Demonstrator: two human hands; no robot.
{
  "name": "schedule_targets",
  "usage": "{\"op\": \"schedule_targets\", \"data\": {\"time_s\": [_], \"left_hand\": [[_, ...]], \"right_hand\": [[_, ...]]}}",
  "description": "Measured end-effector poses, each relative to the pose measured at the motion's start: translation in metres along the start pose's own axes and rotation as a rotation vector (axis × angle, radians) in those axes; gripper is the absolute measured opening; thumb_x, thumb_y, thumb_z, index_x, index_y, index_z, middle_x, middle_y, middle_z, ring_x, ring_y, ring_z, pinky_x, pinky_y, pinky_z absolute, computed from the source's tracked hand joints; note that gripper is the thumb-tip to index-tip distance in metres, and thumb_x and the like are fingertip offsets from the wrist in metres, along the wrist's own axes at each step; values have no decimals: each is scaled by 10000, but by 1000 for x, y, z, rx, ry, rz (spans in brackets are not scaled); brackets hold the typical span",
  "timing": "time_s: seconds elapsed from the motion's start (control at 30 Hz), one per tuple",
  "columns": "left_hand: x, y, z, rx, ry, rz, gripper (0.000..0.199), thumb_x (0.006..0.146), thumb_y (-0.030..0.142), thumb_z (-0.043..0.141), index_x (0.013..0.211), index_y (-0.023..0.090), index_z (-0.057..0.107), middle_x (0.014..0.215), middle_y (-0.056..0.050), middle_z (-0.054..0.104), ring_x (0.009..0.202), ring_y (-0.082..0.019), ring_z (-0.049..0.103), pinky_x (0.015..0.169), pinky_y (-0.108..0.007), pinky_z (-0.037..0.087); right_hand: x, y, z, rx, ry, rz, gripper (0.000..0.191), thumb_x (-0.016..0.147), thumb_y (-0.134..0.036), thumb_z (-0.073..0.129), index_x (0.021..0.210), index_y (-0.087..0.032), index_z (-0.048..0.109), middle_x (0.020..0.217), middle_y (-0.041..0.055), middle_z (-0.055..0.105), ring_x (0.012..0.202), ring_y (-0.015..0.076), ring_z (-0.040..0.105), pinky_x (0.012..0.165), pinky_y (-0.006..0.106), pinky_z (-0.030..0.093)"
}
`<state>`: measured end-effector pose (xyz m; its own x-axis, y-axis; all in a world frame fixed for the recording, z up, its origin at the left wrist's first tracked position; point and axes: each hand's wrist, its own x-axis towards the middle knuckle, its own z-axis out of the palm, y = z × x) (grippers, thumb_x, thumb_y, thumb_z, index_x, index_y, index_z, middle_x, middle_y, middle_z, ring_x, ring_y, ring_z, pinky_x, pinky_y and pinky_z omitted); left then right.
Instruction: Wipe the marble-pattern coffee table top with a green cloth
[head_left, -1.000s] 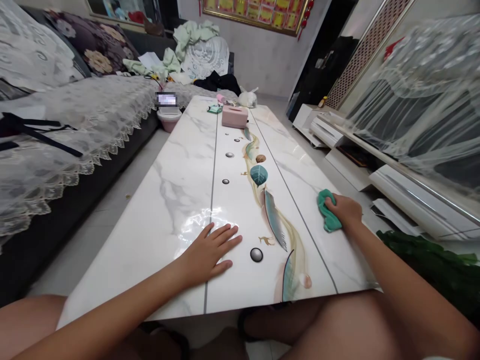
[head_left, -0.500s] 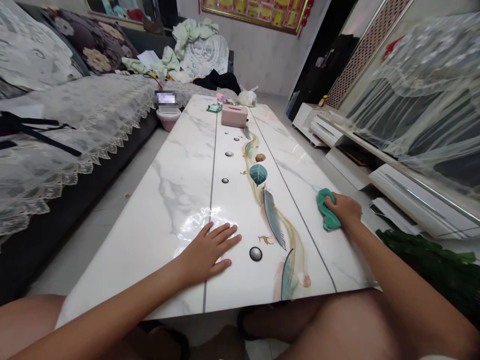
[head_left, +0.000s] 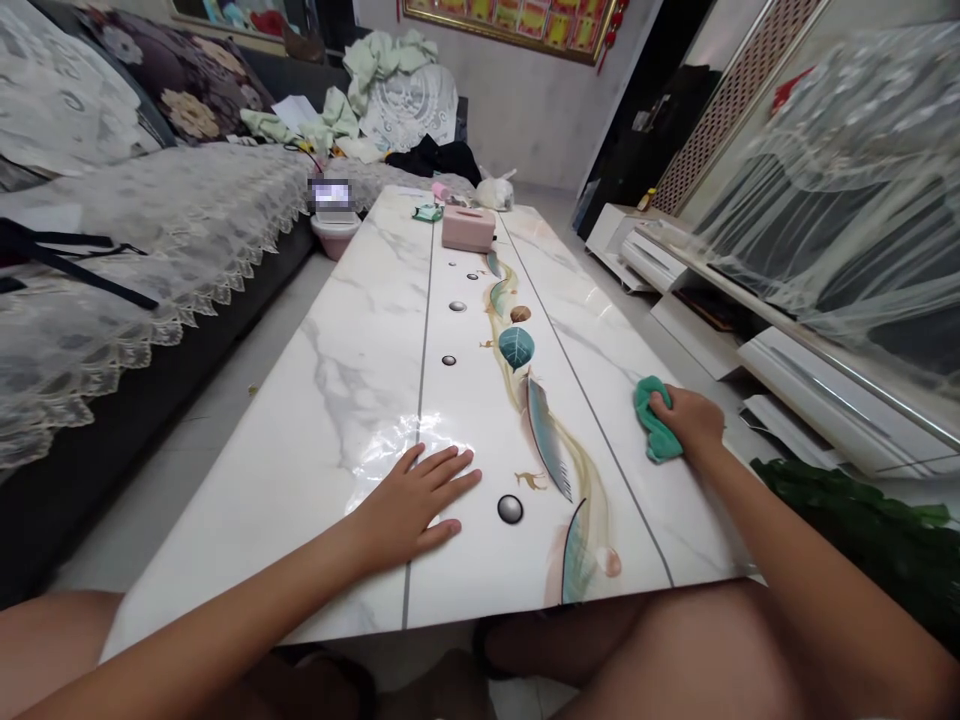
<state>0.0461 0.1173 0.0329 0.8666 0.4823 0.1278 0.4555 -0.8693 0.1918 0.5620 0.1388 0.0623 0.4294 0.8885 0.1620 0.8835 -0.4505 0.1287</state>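
Head view: green cloth (head_left: 655, 430) runs lengthwise near-to-far.

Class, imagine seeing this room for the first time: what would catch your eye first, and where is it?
The long white table probably comes first, stretching away down the middle, with a printed teal leaf near its centre. Next is the green cloth at its right edge, gripped in the right hand, while the left hand lies spread on the near part. Toward the far end sits a pink box.
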Motion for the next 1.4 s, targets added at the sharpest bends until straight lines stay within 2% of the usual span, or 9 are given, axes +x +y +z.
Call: {"op": "schedule_targets", "data": {"time_s": [0.13, 0.37, 0.63, 0.87, 1.4], "left_hand": [[0, -1, 1, -17, 10, -3, 588, 1050, 467, 433, 1610, 300, 366, 1670, -43, 347, 1535, -274, 323, 1244, -497, 194], [0, 0, -3, -10, -39, -16, 593, 1054, 469, 427, 1614, 290, 354, 1687, -31, 296, 1541, -274, 310, 1236, -507, 185], [0, -1, -1, -11, 3, -2, 590, 1050, 464, 440, 1610, 293, 370, 1671, -39, 346, 1530, -275, 335, 1244, -497, 197], [0, -1, 0, -12, 8, -4, 599, 1044, 458, 451, 1616, 303, 358, 1671, -34, 348, 1531, -276, 333, 1249, -502, 200], [0, -1, 1, -4, 20, -3, 590, 1041, 454, 449, 1608, 310, 371, 1665, -40, 364, 1522, -274, 345, 1243, -488, 194]], "right_hand": [[0, 0, 1, -14, 7, 6, 397, 1008, -443, 399, 1013, -174, 691, 1012, 169, 705, 870, 286, 600, 608, 330, 216], [-2, -3, -2, -39, 5, 9, 410, 1013, -447, 392, 1020, -172, 697, 1020, 156, 709, 875, 282, 605, 605, 325, 213], [-2, -1, -1, -10, 10, 20, 412, 1006, -459, 398, 1006, -177, 699, 985, 155, 699, 850, 278, 586, 619, 324, 221], [-3, -3, -2, 29, -1, 25, 394, 1020, -448, 409, 978, -160, 674, 996, 181, 691, 883, 291, 595, 641, 329, 218], [-3, -1, 1, 6, 34, 16, 406, 1014, -453, 405, 974, -163, 686, 978, 175, 694, 854, 285, 585, 627, 326, 215]]}}
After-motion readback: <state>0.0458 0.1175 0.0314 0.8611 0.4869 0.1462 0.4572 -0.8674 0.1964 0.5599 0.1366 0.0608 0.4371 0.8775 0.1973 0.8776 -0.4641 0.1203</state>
